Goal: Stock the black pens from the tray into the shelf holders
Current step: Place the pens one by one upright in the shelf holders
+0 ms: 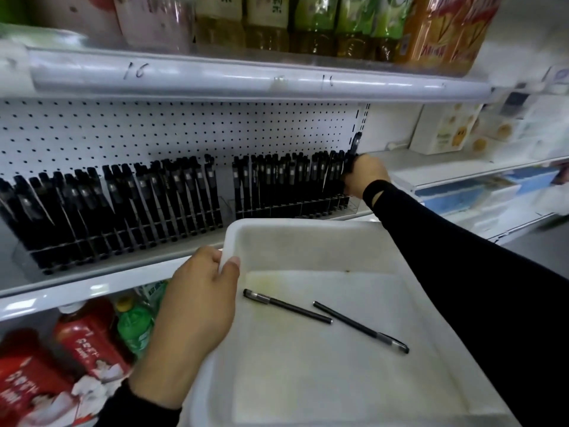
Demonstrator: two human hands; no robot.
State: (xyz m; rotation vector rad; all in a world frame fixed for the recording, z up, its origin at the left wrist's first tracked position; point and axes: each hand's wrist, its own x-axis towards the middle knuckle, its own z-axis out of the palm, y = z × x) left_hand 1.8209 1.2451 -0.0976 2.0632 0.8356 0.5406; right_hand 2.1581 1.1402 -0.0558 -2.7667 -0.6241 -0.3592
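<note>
Perforated white pegboard (184, 131) backs slim black pens (129, 204); smooth plastic tray (308, 238).

Long black sleeves are worn on both arms. The right sleeve (462, 266), seen over the right rim of the white tray (308, 232), is made of plain, matte, close-fitting fabric. Its cuff is ended at the wrist, beyond the tray's far right corner, where a narrow slanted slit (377, 197) is cut through the fabric and a strip of bare wrist is shown. The left sleeve (144, 411), beside the tray's near left corner, is seen only as a short dark stretch ended by a plain cuff. The right hand (365, 175) and the left hand (197, 303) are left bare; a short-trimmed thumbnail is seen at the tray's left rim.
</note>
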